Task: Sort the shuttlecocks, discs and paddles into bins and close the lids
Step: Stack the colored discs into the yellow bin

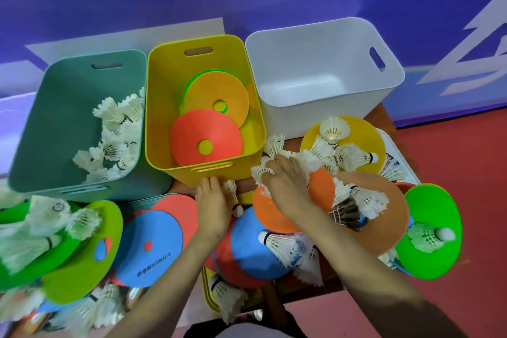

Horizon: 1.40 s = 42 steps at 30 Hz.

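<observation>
So the right hand [285,186] has its fingers curled into a bunch of white feather shuttlecocks [259,173], gripping them just over the far edge of a flat orange plastic disc [270,212]. The left hand [212,200] sits just left of it, fingertips up by the front wall of the yellow plastic bin [162,107]. A single shuttlecock [233,195] lies against its thumb side, but I honestly can't tell if the hand is holding it. The yellow bin, just beyond both hands, has a red disc [192,134] overlapping an orange-yellow disc [214,90]. Off to the left of the left hand is the teal plastic bin [68,118] with shuttlecocks piled inside, and beyond the right hand is the white plastic bin [301,63]. More discs and shuttlecocks are scattered around both wrists.
</observation>
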{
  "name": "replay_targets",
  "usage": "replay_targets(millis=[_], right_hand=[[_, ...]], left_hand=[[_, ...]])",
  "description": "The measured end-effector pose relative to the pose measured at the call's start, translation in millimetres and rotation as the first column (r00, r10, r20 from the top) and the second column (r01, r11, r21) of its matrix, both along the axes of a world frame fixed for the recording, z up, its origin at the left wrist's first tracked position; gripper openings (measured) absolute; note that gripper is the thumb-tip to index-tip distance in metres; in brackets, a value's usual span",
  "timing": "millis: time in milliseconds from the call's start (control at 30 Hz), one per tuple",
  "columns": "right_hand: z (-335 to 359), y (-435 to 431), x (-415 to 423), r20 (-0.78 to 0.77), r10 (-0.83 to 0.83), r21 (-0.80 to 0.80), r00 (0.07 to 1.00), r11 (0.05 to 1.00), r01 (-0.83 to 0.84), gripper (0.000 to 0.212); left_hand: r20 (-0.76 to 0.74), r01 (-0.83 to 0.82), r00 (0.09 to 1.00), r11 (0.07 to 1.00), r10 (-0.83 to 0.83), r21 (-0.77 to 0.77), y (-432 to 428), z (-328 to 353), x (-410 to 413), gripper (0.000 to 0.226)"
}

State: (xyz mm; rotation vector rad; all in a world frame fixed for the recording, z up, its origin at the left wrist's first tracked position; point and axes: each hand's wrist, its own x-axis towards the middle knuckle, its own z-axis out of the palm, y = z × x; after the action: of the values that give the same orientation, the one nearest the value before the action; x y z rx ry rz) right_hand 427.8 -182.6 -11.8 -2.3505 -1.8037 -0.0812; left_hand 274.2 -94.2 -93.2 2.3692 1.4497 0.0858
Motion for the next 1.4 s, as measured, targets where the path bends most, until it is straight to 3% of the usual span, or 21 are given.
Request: replay_targets(millis=[100, 200, 300, 367, 500, 733, 833, 933, 1100, 1200, 1300, 1400], right_hand=[[-23.5, -3.9, 0.6, -0.023, 0.024, -0.060, 0.999, 0.998, -0.025, 0.031], [-17.9, -11.3, -5.1, -0.116, 0.023, -0.022, 0.993, 0.999, -0.026, 0.026], [-4.6, -18.9, -17.7, -0.090, 0.016, 0.094, 0.996, 0.996, -0.007, 0.013], [3.2, -25.2, -27.5, -0.107, 0.000, 0.193, 0.994, 0.981, 0.021, 0.007], [29.8, -36.9, -53.2, -0.145, 0.008, 0.340, 0.989, 0.939, 0.043, 0.016], [85.5, -6.0, -100.7, -0.147, 0.110, 0.475, 0.983, 0.880, -0.028, 0.018], [95.4, 31.4, -118.9, -0.150, 0.135, 0.542, 0.979, 0.840, -0.033, 0.016], [98.0, 77.6, -135.5, -0.141, 0.201, 0.561, 0.969, 0.823, -0.089, 0.021], [92.9, 162.2, -158.7, -0.180, 0.219, 0.348, 0.959, 0.926, -0.146, 0.028], [85.8, 215.4, -163.3, -0.194, 0.145, 0.053, 0.970, 0.989, -0.138, 0.021], [80.8, 254.6, -169.2, -0.061, 0.107, -0.303, 0.992, 0.945, -0.121, 0.019], [71.4, 271.0, -177.2, 0.021, 0.158, -0.476, 0.987, 0.870, -0.129, 0.021]], left_hand=[[0.195, -0.013, 0.980, 0.994, 0.035, -0.113, 4.6, 10.5, -7.3, 0.012], [0.350, 0.030, 0.936, 0.982, 0.038, -0.186, 5.2, 25.9, -17.9, 0.014], [0.467, 0.086, 0.883, 0.970, 0.032, -0.228, 0.8, 47.7, -32.1, 0.024], [0.513, 0.144, 0.858, 0.972, -0.028, -0.188, -2.6, 64.1, -43.3, 0.023], [0.636, 0.238, 0.755, 0.971, -0.161, -0.037, -2.5, 106.2, -70.3, 0.013], [0.782, 0.130, 0.601, 0.986, -0.165, 0.107, 27.0, 166.7, -118.2, 0.010], [0.787, 0.064, 0.603, 0.991, -0.134, 0.120, 53.8, 176.3, -141.3, 0.011], [0.744, -0.040, 0.663, 0.987, -0.089, 0.153, 90.1, 177.7, -168.1, 0.010], [0.525, -0.108, 0.850, 0.989, 0.037, 0.104, 161.8, 156.6, -200.9, 0.010], [0.309, -0.013, 0.951, 0.997, -0.011, 0.076, 197.0, 138.5, -202.3, 0.012], [0.104, 0.088, 0.991, 0.996, -0.089, 0.020, 219.9, 124.5, -194.3, 0.014], [-0.020, 0.132, 0.991, 0.990, -0.133, -0.043, 232.8, 113.0, -184.7, 0.020]])
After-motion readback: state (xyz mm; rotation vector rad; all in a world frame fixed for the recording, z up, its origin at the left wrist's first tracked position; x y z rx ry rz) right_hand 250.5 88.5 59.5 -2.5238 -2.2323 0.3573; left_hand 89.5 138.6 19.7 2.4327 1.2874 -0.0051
